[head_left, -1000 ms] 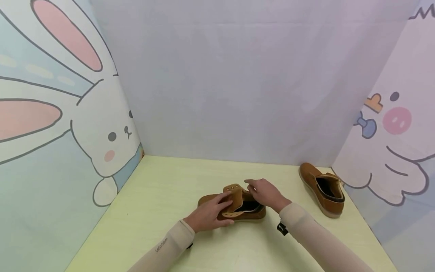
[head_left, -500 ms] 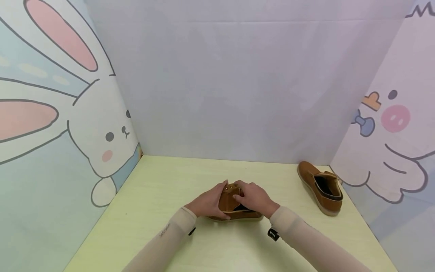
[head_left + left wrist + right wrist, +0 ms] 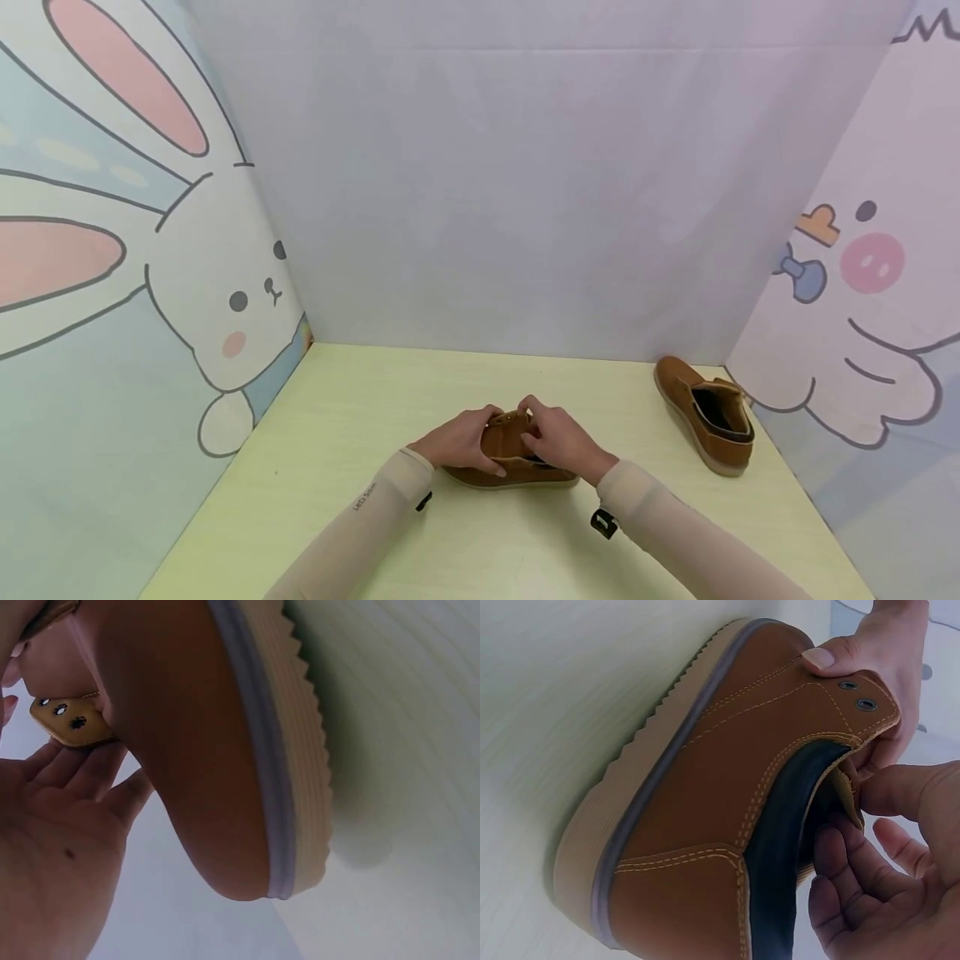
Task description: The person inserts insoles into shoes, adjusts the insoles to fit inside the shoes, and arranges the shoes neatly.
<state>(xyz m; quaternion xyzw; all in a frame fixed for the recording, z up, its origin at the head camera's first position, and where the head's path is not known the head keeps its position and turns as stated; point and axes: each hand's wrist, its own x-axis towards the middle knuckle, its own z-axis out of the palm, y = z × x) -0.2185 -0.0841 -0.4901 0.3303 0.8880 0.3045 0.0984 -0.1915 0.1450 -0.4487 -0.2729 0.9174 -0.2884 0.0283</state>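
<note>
A brown lace-up shoe (image 3: 525,475) without laces stands on the table, toe to the left. My left hand (image 3: 457,440) spans its front part and grips it. In the right wrist view, the left thumb presses the near eyelet flap (image 3: 866,703); in the left wrist view, the fingers lie behind the far eyelet flap (image 3: 79,726). My right hand (image 3: 564,437) is at the shoe's opening and pinches the tongue (image 3: 846,796) between thumb and fingers. The right fingertips reach partly inside the dark-lined collar (image 3: 776,862).
Another brown shoe (image 3: 703,417) stands at the back right, near the side wall. The pale yellow table (image 3: 360,383) is bounded by a grey back wall (image 3: 480,208) and cartoon-printed side panels.
My left hand has gone from lying over the tongue to gripping both flaps. My right hand has moved left from the far collar side to the tongue, which now stands more upright.
</note>
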